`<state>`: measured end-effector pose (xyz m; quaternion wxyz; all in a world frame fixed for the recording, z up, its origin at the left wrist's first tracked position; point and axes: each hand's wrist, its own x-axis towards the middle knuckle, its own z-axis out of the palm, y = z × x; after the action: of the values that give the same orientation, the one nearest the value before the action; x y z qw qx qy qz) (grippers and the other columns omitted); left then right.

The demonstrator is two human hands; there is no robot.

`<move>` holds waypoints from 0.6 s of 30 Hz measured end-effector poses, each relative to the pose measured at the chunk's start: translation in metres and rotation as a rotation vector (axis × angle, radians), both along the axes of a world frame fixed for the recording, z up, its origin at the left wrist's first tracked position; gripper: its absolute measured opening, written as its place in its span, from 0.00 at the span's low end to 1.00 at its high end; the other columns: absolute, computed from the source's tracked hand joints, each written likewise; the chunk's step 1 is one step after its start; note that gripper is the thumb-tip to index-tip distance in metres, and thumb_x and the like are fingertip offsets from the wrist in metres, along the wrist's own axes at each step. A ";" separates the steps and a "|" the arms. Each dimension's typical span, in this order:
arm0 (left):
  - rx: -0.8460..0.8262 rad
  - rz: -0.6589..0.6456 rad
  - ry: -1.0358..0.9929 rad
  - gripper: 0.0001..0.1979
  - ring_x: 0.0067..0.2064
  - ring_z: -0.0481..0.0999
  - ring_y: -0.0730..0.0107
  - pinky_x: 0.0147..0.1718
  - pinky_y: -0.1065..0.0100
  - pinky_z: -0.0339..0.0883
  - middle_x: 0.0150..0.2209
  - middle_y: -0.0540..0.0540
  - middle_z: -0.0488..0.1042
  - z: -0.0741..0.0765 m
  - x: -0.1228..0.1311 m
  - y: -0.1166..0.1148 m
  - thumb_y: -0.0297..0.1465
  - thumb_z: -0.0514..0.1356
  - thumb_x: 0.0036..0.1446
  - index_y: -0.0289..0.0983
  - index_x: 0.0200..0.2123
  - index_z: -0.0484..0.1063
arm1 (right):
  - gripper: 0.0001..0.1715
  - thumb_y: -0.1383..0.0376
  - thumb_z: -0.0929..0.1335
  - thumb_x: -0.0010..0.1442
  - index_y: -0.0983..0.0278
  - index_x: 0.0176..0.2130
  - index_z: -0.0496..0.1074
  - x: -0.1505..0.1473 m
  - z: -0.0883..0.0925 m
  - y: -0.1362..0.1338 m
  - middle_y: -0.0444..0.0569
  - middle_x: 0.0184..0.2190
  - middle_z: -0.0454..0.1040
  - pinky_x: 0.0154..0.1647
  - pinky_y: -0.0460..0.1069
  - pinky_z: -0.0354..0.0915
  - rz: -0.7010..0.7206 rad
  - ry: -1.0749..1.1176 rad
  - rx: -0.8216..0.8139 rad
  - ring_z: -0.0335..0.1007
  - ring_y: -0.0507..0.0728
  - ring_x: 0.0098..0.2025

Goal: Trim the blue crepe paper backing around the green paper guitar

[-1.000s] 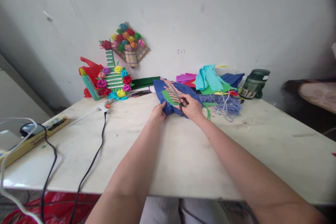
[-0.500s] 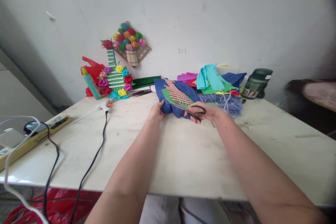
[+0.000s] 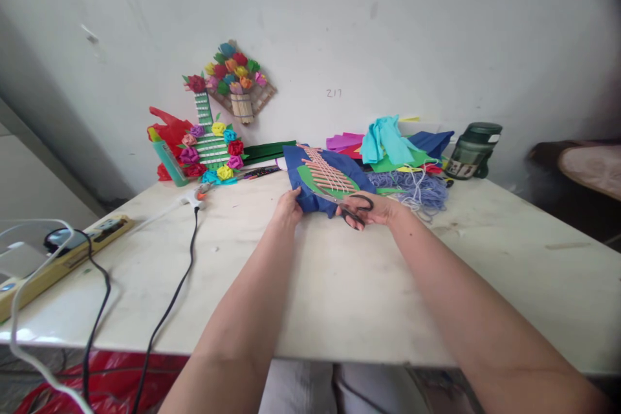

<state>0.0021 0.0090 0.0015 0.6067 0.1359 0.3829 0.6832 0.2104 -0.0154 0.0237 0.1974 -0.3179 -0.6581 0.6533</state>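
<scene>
My left hand is closed on the near left edge of a dark blue crepe-like sheet. Scissors with black handles are in my right hand, their blades pointing left across the near part of the sheet; whether they touch it, I cannot tell. On the blue sheet lies a lattice of pink sticks with a green backing.
Purple yarn and coloured sheets lie behind my right hand, near a dark bottle. Flower-decorated craft, a green glue bottle, a white glue gun and a power strip are at left.
The scissors and my right hand have shifted slightly left, and the handles stand wider apart. My left hand stays at the sheet's edge.
</scene>
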 end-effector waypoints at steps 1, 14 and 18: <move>-0.005 0.001 -0.002 0.08 0.25 0.75 0.74 0.35 0.70 0.72 0.25 0.48 0.75 -0.001 0.000 0.001 0.18 0.55 0.54 0.33 0.28 0.70 | 0.24 0.50 0.65 0.56 0.70 0.36 0.70 -0.001 -0.001 0.000 0.48 0.19 0.72 0.14 0.43 0.59 0.003 0.007 -0.003 0.66 0.51 0.16; -0.026 0.021 0.035 0.10 0.25 0.76 0.73 0.36 0.70 0.72 0.25 0.48 0.76 -0.001 0.000 0.000 0.18 0.54 0.55 0.33 0.36 0.73 | 0.27 0.48 0.64 0.57 0.71 0.37 0.70 -0.007 -0.014 0.004 0.51 0.22 0.74 0.09 0.41 0.51 0.017 0.063 -0.077 0.69 0.51 0.19; -0.025 0.001 0.043 0.11 0.27 0.76 0.71 0.36 0.68 0.72 0.26 0.47 0.76 -0.002 0.000 0.000 0.19 0.54 0.55 0.33 0.38 0.74 | 0.26 0.49 0.63 0.59 0.70 0.38 0.70 -0.007 -0.016 0.005 0.51 0.23 0.74 0.09 0.41 0.51 0.024 0.093 -0.124 0.69 0.51 0.19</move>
<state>0.0024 0.0090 -0.0005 0.5994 0.1429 0.4045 0.6758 0.2036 -0.0106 0.0073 0.1999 -0.2908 -0.6101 0.7093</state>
